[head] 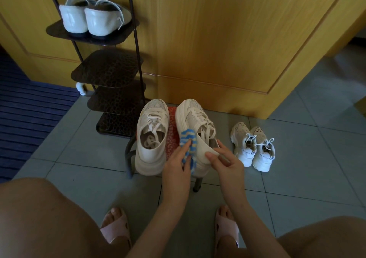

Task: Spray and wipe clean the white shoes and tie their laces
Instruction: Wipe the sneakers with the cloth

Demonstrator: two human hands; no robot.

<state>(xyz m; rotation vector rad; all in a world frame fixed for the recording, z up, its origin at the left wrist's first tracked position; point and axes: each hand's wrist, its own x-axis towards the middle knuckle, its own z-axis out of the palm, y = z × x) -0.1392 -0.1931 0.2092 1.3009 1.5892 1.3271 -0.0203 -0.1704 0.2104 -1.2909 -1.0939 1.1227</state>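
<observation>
Two white chunky sneakers rest on a small stool with a red patterned seat [172, 139]. The left sneaker [151, 137] stands upright with loose laces lying inside it. The right sneaker [195, 127] is tilted onto its side. My left hand [176, 170] presses a blue, white and yellow striped cloth [189, 147] against that tilted sneaker's side. My right hand [225, 162] grips its heel collar and steadies it.
A smaller pair of white sneakers [253, 145] with tied laces sits on the tiled floor to the right. A dark metal shoe rack [107, 71] stands at left, holding white flat shoes [89, 17] on top. Wooden cabinet doors behind; my knees and slippered feet below.
</observation>
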